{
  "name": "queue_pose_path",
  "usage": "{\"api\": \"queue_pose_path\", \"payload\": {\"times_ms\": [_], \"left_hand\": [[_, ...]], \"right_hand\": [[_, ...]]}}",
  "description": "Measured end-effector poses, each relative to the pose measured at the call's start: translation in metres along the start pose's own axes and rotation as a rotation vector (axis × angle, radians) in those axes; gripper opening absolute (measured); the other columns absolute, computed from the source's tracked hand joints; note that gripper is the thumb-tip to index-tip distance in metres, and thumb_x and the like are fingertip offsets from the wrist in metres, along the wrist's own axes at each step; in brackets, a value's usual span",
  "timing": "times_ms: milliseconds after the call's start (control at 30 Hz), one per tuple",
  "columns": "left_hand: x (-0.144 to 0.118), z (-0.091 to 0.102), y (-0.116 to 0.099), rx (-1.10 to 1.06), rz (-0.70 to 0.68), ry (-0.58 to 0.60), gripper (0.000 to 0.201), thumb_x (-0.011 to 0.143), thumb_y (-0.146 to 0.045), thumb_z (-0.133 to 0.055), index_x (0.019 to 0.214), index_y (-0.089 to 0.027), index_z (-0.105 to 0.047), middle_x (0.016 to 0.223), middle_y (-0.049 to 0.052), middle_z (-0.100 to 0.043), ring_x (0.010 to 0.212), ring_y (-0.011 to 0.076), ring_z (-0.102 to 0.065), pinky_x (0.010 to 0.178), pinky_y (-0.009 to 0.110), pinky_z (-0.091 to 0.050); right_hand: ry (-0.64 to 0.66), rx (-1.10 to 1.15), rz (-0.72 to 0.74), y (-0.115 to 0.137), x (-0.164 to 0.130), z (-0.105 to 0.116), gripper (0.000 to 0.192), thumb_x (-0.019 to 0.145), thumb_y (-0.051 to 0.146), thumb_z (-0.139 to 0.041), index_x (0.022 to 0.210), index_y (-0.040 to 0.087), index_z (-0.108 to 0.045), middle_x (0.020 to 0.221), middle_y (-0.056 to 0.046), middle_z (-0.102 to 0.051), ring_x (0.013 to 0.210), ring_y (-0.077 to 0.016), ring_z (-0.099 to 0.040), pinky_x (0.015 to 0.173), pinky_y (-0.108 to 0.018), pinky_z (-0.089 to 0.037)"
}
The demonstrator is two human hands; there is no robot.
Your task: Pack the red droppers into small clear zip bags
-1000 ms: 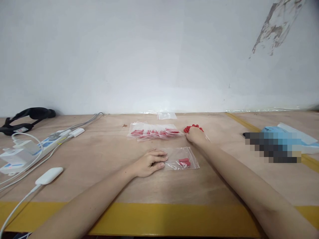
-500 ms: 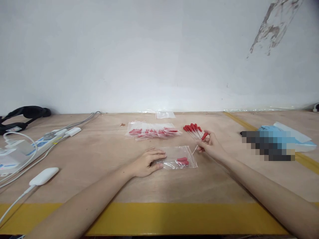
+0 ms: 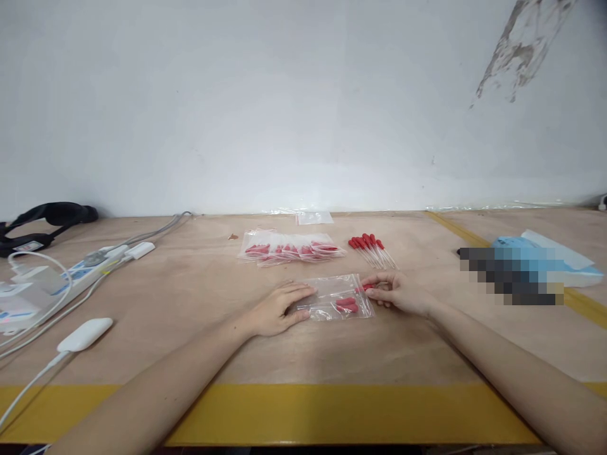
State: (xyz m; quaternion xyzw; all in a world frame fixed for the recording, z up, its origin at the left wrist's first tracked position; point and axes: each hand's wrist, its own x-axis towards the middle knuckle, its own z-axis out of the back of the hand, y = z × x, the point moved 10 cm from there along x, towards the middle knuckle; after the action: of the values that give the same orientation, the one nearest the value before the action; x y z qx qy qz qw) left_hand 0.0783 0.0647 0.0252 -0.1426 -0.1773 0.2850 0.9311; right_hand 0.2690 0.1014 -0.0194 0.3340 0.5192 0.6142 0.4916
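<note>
Far left: black strap by the wall
Left: white power strip with plugs and grey cables
Front left: white adapter on a white cord
Back centre: empty clear bag against the wall
Right: blue packet, partly blurred
Near edge: yellow tape along the wooden table

A pixelated patch to the right of the clear bag hides whatever lies there on the blue sheet. The right hand at the bag's opening covers most of the red-tipped piece it pinches. Left of the bag, the power strip and black strap are cut off by the picture's edge.
</note>
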Motion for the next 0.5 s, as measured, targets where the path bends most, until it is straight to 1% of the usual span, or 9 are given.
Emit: {"api": "queue_pose_path", "payload": {"times_ms": [33, 100, 200, 267, 300, 367, 433, 467, 500], "left_hand": [[0.000, 0.000, 0.000, 0.000, 0.000, 0.001, 0.046, 0.087, -0.035, -0.047, 0.130, -0.022, -0.038, 0.128, 0.007, -0.046, 0.118, 0.0209, -0.042, 0.102, 0.040, -0.030], [0.000, 0.000, 0.000, -0.003, -0.006, -0.005, 0.046, 0.087, -0.036, -0.047, 0.130, -0.023, -0.037, 0.128, 0.007, -0.046, 0.117, 0.0214, -0.042, 0.101, 0.040, -0.030], [0.001, 0.000, -0.001, -0.021, -0.027, -0.021, 0.046, 0.086, -0.035, -0.048, 0.130, -0.023, -0.038, 0.126, 0.007, -0.048, 0.116, 0.0219, -0.044, 0.101, 0.041, -0.030], [0.001, 0.001, -0.001, -0.029, -0.031, -0.027, 0.046, 0.086, -0.034, -0.048, 0.130, -0.023, -0.038, 0.126, 0.007, -0.048, 0.116, 0.0219, -0.044, 0.101, 0.041, -0.031], [0.001, 0.001, -0.001, -0.029, -0.031, -0.026, 0.046, 0.086, -0.034, -0.048, 0.129, -0.022, -0.039, 0.126, 0.007, -0.048, 0.116, 0.0218, -0.044, 0.101, 0.040, -0.031], [0.001, 0.000, -0.001, -0.022, -0.025, -0.020, 0.045, 0.086, -0.034, -0.048, 0.128, -0.022, -0.041, 0.127, 0.008, -0.048, 0.116, 0.0213, -0.044, 0.102, 0.040, -0.030], [0.001, -0.002, 0.001, -0.015, -0.020, -0.011, 0.043, 0.086, -0.034, -0.048, 0.127, -0.021, -0.043, 0.127, 0.008, -0.047, 0.117, 0.0209, -0.043, 0.102, 0.040, -0.029], [0.001, -0.002, 0.001, -0.012, -0.017, -0.009, 0.043, 0.086, -0.035, -0.048, 0.126, -0.020, -0.044, 0.128, 0.008, -0.047, 0.118, 0.0209, -0.043, 0.102, 0.040, -0.029], [0.001, -0.003, 0.002, -0.011, -0.014, -0.008, 0.042, 0.086, -0.035, -0.047, 0.126, -0.020, -0.045, 0.128, 0.008, -0.047, 0.118, 0.0211, -0.042, 0.102, 0.040, -0.029]], "right_hand": [[0.006, -0.061, 0.025, 0.003, 0.000, -0.001, 0.034, 0.062, 0.035, -0.068, 0.087, 0.013, -0.061, 0.048, 0.007, -0.047, 0.044, -0.0047, -0.041, 0.042, -0.019, -0.034], [-0.035, -0.113, 0.086, 0.012, 0.001, -0.002, 0.034, 0.059, 0.037, -0.069, 0.083, 0.014, -0.061, 0.049, 0.007, -0.047, 0.046, -0.0055, -0.043, 0.044, -0.019, -0.034], [-0.121, -0.050, 0.151, 0.020, 0.004, -0.007, 0.034, 0.054, 0.037, -0.071, 0.076, 0.015, -0.056, 0.062, 0.002, -0.057, 0.057, -0.0093, -0.053, 0.053, -0.022, -0.041], [-0.133, 0.007, 0.170, 0.021, 0.005, -0.011, 0.035, 0.053, 0.038, -0.071, 0.073, 0.016, -0.053, 0.069, 0.000, -0.060, 0.066, -0.0117, -0.057, 0.059, -0.023, -0.044], [-0.115, 0.025, 0.171, 0.021, 0.005, -0.014, 0.034, 0.054, 0.038, -0.070, 0.074, 0.017, -0.051, 0.071, -0.001, -0.061, 0.068, -0.0121, -0.058, 0.061, -0.024, -0.045], [-0.027, 0.023, 0.126, 0.016, 0.004, -0.020, 0.033, 0.059, 0.039, -0.066, 0.077, 0.017, -0.049, 0.069, 0.001, -0.060, 0.062, -0.0101, -0.057, 0.056, -0.022, -0.043], [0.046, -0.030, 0.050, 0.010, 0.003, -0.018, 0.031, 0.065, 0.041, -0.061, 0.081, 0.018, -0.048, 0.065, 0.003, -0.059, 0.044, -0.0055, -0.047, 0.042, -0.019, -0.036], [0.042, -0.073, 0.023, 0.009, 0.003, -0.012, 0.030, 0.067, 0.041, -0.059, 0.083, 0.019, -0.048, 0.065, 0.004, -0.058, 0.039, -0.0038, -0.041, 0.038, -0.018, -0.031], [-0.001, -0.125, 0.013, 0.009, 0.004, 0.000, 0.029, 0.068, 0.041, -0.058, 0.083, 0.019, -0.049, 0.067, 0.003, -0.058, 0.037, -0.0030, -0.037, 0.035, -0.018, -0.028]]}}
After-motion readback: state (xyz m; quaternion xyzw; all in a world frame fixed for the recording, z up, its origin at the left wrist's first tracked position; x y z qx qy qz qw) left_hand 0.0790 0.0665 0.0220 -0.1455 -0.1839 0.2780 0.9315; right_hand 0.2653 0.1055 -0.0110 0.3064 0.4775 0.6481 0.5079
